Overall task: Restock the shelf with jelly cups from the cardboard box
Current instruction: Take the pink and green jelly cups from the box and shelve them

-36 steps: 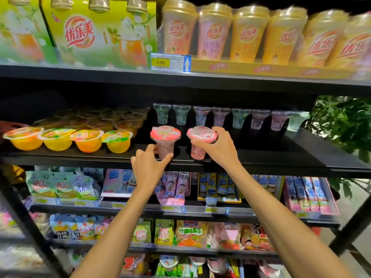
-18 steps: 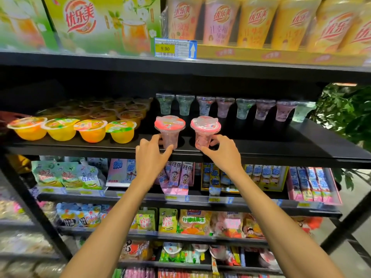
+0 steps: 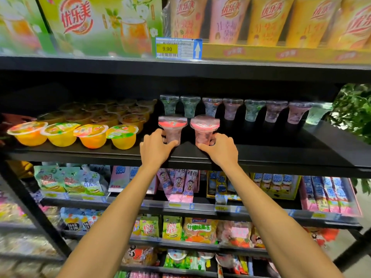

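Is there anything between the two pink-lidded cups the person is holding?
No. In the head view, only a narrow strip of bare black shelf shows between the left cup and the right cup; their lids almost touch.

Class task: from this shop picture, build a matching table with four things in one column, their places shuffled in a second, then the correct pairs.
Things
1. price tag
2. yellow jelly bowls
3. pink-lidded jelly cups
4. leafy plant

Places
A. far right, beyond the shelving
B. front of the jelly shelf, one gripped by the left hand, one by the right hand
C. left part of the jelly shelf
D. front edge of the top shelf

Pairs: 1-D, 2-C, 3-B, 4-A
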